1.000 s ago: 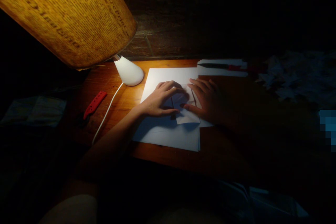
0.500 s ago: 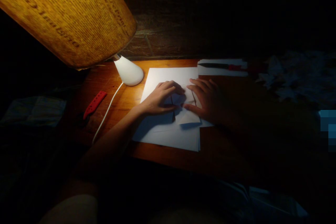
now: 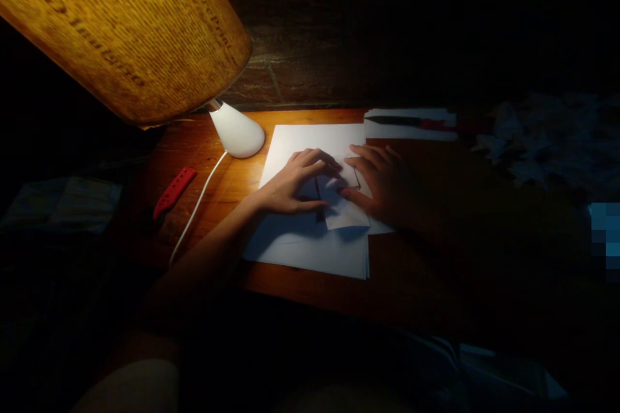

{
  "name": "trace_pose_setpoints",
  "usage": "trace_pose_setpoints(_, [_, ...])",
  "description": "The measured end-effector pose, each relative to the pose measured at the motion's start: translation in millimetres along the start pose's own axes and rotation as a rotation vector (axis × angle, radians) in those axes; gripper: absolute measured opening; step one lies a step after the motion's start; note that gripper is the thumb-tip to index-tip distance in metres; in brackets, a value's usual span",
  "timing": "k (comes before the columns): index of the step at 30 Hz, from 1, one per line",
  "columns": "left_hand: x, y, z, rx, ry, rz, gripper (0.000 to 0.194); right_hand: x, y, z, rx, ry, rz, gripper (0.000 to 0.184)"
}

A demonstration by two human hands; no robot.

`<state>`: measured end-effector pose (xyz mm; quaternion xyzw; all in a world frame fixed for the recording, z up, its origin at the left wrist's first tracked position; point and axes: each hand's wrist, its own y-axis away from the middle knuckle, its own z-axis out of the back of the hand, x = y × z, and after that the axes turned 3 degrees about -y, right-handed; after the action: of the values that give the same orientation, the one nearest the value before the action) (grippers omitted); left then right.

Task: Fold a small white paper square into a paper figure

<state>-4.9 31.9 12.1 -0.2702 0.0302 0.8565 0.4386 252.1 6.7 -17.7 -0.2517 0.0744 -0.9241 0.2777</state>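
A small folded piece of white paper (image 3: 346,213) lies on larger white sheets (image 3: 310,248) on the wooden table. My left hand (image 3: 305,181) rests at the left side of the folded piece, thumb and fingers apart. At its right side is my right hand (image 3: 378,177), with its fingers spread and fingertips on the paper. Neither hand is wrapped round anything. A dark narrow gap or edge shows near my left thumb; I cannot make out what it is.
A lamp with a white base (image 3: 239,132) and a brown printed shade (image 3: 145,32) stands at the left. Nearby lie its white cord (image 3: 196,210) and a red-handled folded tool (image 3: 175,192). At the back right, a dark-bladed knife (image 3: 402,121) lies on paper slips (image 3: 411,134). Crumpled paper (image 3: 547,142) is far right.
The folded paper's middle lies flatter between my hands. My left thumb has shifted slightly outward, and my right thumb has moved a little to the right.
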Motion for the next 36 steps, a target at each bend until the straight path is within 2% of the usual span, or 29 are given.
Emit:
trace_pose_setpoints(3, [-0.2, -0.3, 0.4, 0.02, 0.018, -0.066, 0.084, 0.0, -0.4, -0.3, 0.002, 0.007, -0.013, 0.05])
trace_pose_setpoints(5, [-0.6, -0.8, 0.1, 0.031, 0.029, -0.086, 0.085, 0.0, -0.4, -0.2, 0.0, 0.004, -0.008, 0.049])
trace_pose_setpoints(7, [-0.9, -1.3, -0.5, 0.039, 0.035, -0.086, 0.07, 0.2, -0.3, 0.0, 0.002, -0.003, -0.005, 0.05])
trace_pose_setpoints(11, [-1.2, -1.6, -2.9, -0.025, 0.026, -0.062, 0.019, 0.3, -0.7, 2.2, -0.016, -0.048, -0.021, 0.046])
trace_pose_setpoints(12, [-1.7, -1.4, -3.7, -0.058, 0.044, -0.053, 0.013, 0.2, -0.9, 3.6, -0.035, -0.079, -0.02, 0.046])
trace_pose_setpoints(15, [-5.7, -0.4, -6.2, -0.183, 0.163, 0.002, 0.017, -0.2, -0.6, 11.3, -0.125, -0.21, 0.017, 0.058])
trace_pose_setpoints(19, [-10.1, 0.4, -8.6, -0.466, 0.321, 0.192, 0.033, 3.0, 3.6, 28.4, -0.206, -0.351, 0.097, 0.076])
trace_pose_setpoints(21, [-7.5, -0.5, -10.1, -0.602, 0.417, 0.302, 0.042, 6.2, 6.2, 36.0, -0.164, -0.411, 0.124, 0.074])
trace_pose_setpoints(23, [-2.2, -2.2, -12.1, -0.658, 0.595, 0.364, 0.046, 8.4, 7.4, 38.9, -0.128, -0.496, 0.107, 0.062])
trace_pose_setpoints(25, [2.8, -4.0, -14.2, -0.61, 0.787, 0.411, 0.049, 8.3, 6.8, 35.5, -0.091, -0.586, 0.031, 0.047])
trace_pose_setpoints(27, [4.5, -5.0, -15.6, -0.548, 0.875, 0.474, 0.05, 6.0, 4.8, 27.0, -0.1, -0.699, -0.083, 0.044])
trace_pose_setpoints(32, [-3.8, -5.5, -14.5, -0.361, 0.931, 0.532, 0.045, 1.5, -1.1, 9.4, -0.098, -0.917, -0.269, 0.039])
trace_pose_setpoints(36, [-7.0, -6.8, -11.4, -0.347, 0.974, 0.492, 0.042, 3.0, -5.0, 10.8, -0.107, -0.945, -0.326, 0.035])
